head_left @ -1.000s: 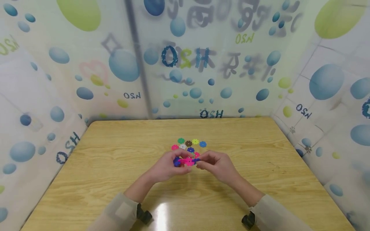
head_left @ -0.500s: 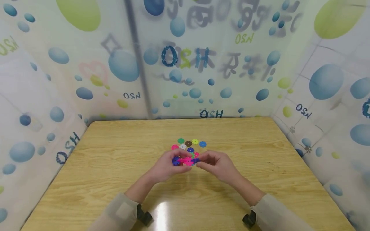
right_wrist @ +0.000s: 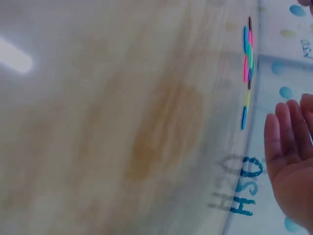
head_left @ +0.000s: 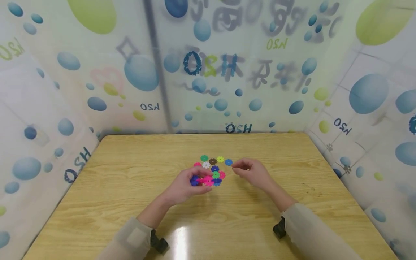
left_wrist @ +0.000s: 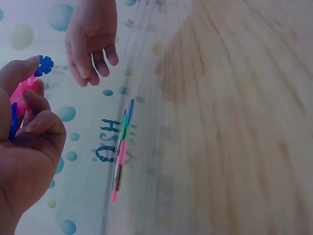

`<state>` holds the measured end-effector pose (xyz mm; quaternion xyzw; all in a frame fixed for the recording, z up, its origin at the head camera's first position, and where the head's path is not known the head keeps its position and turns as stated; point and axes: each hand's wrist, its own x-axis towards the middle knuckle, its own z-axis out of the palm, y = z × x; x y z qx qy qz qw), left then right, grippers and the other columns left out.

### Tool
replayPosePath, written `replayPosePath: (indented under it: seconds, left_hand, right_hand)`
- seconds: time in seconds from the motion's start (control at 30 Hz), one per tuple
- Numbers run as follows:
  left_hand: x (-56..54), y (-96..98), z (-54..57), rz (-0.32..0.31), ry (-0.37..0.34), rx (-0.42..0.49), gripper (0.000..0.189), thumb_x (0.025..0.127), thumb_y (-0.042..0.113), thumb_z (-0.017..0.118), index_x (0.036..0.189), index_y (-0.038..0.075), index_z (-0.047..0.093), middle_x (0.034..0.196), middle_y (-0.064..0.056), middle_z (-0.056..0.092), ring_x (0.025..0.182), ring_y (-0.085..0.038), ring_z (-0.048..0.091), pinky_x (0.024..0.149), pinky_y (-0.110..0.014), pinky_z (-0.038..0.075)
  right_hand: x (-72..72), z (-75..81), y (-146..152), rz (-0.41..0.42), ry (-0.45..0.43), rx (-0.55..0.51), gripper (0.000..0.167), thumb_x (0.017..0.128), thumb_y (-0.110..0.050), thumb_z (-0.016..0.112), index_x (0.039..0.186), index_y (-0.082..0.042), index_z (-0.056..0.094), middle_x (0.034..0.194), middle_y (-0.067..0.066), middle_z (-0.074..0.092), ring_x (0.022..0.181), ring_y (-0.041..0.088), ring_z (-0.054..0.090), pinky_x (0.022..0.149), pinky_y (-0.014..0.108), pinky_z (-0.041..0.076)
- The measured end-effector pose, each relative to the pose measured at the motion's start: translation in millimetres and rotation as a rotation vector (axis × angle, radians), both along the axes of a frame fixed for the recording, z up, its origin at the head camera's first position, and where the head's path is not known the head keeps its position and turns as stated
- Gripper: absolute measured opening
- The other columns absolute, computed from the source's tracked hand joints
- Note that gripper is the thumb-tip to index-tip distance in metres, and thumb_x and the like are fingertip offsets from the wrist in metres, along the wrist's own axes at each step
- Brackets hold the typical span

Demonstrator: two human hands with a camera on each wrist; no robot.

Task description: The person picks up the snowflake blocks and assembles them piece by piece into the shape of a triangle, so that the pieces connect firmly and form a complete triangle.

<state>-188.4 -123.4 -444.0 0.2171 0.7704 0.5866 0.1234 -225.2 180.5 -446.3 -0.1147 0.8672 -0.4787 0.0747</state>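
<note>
My left hand pinches a small chain of joined plastic snowflake discs above the table. A pink snowflake disc sits in the chain's middle, with a dark blue disc on its left side; another blue disc shows at the fingertips in the left wrist view. My right hand holds nothing, its fingers relaxed, thumb and index just right of a loose light blue disc. In the right wrist view its fingers look nearly straight.
Several loose snowflake discs lie flat on the wooden table beyond the left hand, among them a green disc, a brown disc, a yellow disc and a white disc. Patterned curtain walls stand around the table's far edge and sides.
My right hand has let go of the blue disc at the chain's right end and moved right and away toward the loose discs. The left hand keeps the chain, shifted slightly left.
</note>
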Motion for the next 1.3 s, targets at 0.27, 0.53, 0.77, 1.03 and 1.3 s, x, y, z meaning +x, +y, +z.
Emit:
replayPosePath:
  seconds: [0.27, 0.53, 0.77, 1.03, 1.3]
  left_hand:
    - [0.5, -1.7, 1.5, 0.000, 0.002, -0.003, 0.044, 0.095, 0.016, 0.088, 0.134, 0.002, 0.071, 0.126, -0.012, 0.071, 0.113, -0.018, 0.070, 0.089, -0.021, 0.063]
    - [-1.0, -1.6, 0.4, 0.003, 0.001, -0.012, 0.042, 0.095, 0.018, 0.088, 0.132, 0.007, 0.072, 0.126, -0.011, 0.072, 0.114, -0.019, 0.069, 0.089, -0.021, 0.063]
    - [-2.2, -1.1, -2.2, 0.011, 0.004, -0.027, 0.040, 0.095, 0.020, 0.088, 0.131, 0.010, 0.074, 0.127, -0.010, 0.073, 0.116, -0.018, 0.069, 0.092, -0.021, 0.062]
    - [-0.3, 0.2, -0.1, 0.012, -0.020, -0.012, 0.041, 0.094, 0.020, 0.089, 0.131, 0.012, 0.074, 0.125, -0.006, 0.073, 0.116, -0.020, 0.068, 0.090, -0.022, 0.062]
    - [0.4, 0.1, 0.9, -0.006, -0.020, -0.002, 0.043, 0.095, 0.020, 0.088, 0.134, 0.009, 0.072, 0.127, -0.007, 0.072, 0.117, -0.021, 0.067, 0.090, -0.022, 0.062]
  right_hand:
    - [-30.2, -0.5, -2.9, 0.006, -0.060, 0.114, 0.024, 0.110, -0.022, 0.069, 0.129, -0.010, 0.076, 0.121, 0.010, 0.075, 0.100, 0.022, 0.068, 0.079, 0.032, 0.060]
    - [-49.7, -6.7, -8.4, -0.040, -0.080, 0.176, 0.022, 0.109, -0.022, 0.070, 0.128, -0.017, 0.077, 0.121, 0.010, 0.071, 0.104, 0.027, 0.065, 0.087, 0.039, 0.060]
    - [-58.8, -16.4, -11.2, -0.055, -0.106, 0.125, 0.028, 0.106, -0.026, 0.073, 0.132, -0.016, 0.075, 0.127, 0.011, 0.070, 0.115, 0.030, 0.064, 0.104, 0.051, 0.056]
    - [-64.7, -22.6, -17.9, -0.078, -0.115, 0.173, 0.030, 0.105, -0.031, 0.076, 0.130, -0.014, 0.075, 0.129, 0.013, 0.070, 0.117, 0.031, 0.064, 0.104, 0.050, 0.056]
    - [-58.3, -13.0, -14.0, -0.012, -0.122, 0.269, 0.028, 0.106, -0.023, 0.075, 0.128, -0.005, 0.073, 0.129, 0.014, 0.071, 0.118, 0.031, 0.065, 0.110, 0.051, 0.057]
